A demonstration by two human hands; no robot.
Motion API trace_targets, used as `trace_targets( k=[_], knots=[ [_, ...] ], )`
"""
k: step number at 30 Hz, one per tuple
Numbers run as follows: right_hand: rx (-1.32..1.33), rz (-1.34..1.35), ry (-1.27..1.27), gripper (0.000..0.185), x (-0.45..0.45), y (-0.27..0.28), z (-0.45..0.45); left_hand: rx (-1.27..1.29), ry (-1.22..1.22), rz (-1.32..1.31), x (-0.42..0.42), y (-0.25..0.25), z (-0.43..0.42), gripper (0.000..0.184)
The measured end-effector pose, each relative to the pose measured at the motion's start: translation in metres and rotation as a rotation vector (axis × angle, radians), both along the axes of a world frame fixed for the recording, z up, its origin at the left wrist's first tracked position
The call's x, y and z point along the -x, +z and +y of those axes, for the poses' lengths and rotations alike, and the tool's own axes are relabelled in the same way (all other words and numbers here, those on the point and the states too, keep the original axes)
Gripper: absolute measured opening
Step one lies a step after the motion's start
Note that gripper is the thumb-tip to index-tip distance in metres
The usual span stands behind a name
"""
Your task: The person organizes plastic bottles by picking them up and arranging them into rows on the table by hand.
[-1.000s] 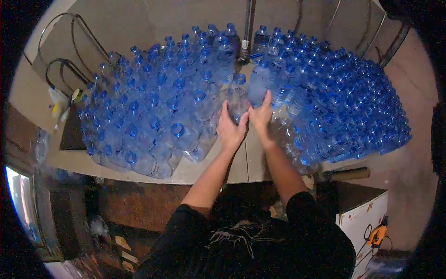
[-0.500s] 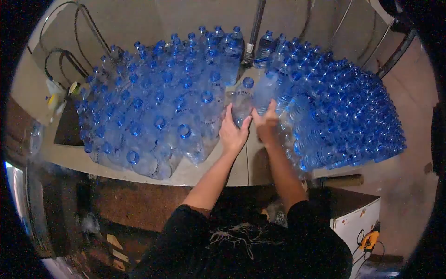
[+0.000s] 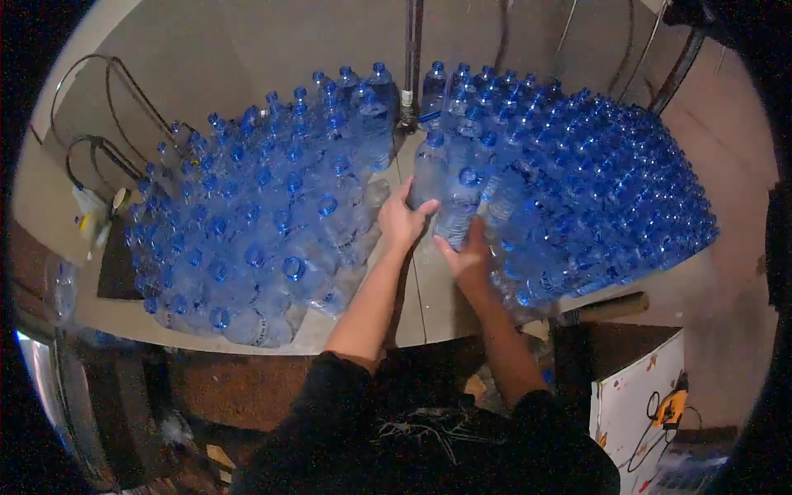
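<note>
My left hand (image 3: 401, 219) is closed round the lower part of a clear blue-tinted plastic bottle (image 3: 429, 167), with the thumb across its near side. Just right of it, my right hand (image 3: 469, 257) grips a second plastic bottle (image 3: 459, 208) low on its body, the thumb on its left. Both bottles stand side by side, roughly upright, against the right-hand group of bottles (image 3: 594, 181). To the left of my hands is the other group of bottles (image 3: 247, 214), with a strip of tabletop (image 3: 417, 289) between the groups.
A dark upright pole (image 3: 410, 58) rises behind the gap. Cables (image 3: 124, 82) hang at the back left. A cardboard tube (image 3: 610, 307) lies by the right front edge, above a white box (image 3: 639, 396) with an orange tool (image 3: 672, 408) at its side.
The two bottles in my hands have shifted rightward against the right-hand group. The strip of tabletop between the groups now shows wider, and the camera view has moved slightly.
</note>
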State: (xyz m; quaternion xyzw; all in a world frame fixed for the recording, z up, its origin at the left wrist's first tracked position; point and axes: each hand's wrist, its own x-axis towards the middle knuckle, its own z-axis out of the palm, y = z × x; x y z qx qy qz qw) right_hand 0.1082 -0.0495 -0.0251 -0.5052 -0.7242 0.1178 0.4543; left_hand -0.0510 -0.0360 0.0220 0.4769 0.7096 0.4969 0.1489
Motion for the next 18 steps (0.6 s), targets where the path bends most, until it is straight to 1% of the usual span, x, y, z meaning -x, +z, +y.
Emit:
trace_targets(
  k=[3,4,6,9,10,12,13,15,16,18],
  knots=[
    [-0.247,-0.003,0.007,0.079,0.0,0.009,-0.004,0.007,0.002,0.053,-0.001,0.0,0.002,0.073],
    [-0.216,0.0,-0.035,0.078,-0.003,0.015,-0.007,-0.002,0.005,0.076,0.0,0.0,0.003,0.073],
    [-0.159,0.002,-0.112,0.076,-0.005,0.075,-0.029,0.051,-0.007,0.068,0.001,0.005,0.003,0.073],
    [0.022,0.09,-0.126,0.068,-0.004,0.138,-0.028,0.114,-0.035,0.038,0.001,0.014,-0.002,0.077],
    [-0.074,0.045,-0.088,0.063,-0.003,0.149,-0.019,0.128,-0.046,0.025,0.0,0.017,-0.002,0.079],
    [-0.267,-0.047,-0.006,0.054,-0.002,0.172,0.003,-0.041,-0.009,0.005,-0.001,-0.005,0.002,0.079],
    [-0.156,-0.128,0.057,0.051,-0.002,0.186,0.01,-0.124,0.013,-0.007,-0.001,-0.02,0.003,0.08],
    [0.081,-0.301,0.19,0.046,-0.004,0.207,0.018,-0.175,0.074,-0.102,-0.009,-0.019,-0.021,0.079],
    [0.092,-0.344,0.201,0.045,-0.005,0.207,0.021,-0.195,0.111,-0.152,-0.014,-0.018,-0.039,0.079],
    [0.102,-0.426,0.229,0.044,-0.003,0.21,0.027,-0.227,-0.015,-0.095,-0.02,-0.01,-0.089,0.065]
  ],
)
